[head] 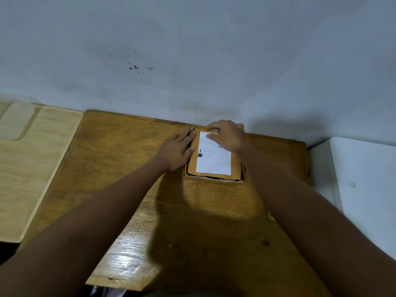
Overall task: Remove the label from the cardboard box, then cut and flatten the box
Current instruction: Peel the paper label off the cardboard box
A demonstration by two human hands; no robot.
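On the brown wooden worktop [128,189], the left hand [175,151] rests flat, fingers straight, against the small brown cardboard box [234,166] at nine o'clock; the right hand [227,136] pinches the white rectangular label [214,161] at twelve o'clock.

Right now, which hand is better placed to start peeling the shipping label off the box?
The right hand: its fingers are already at the far edge of the white shipping label. The left hand lies flat against the cardboard box at its left side, suited to steadying it.

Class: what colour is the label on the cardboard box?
White with black print, in the head view: label.
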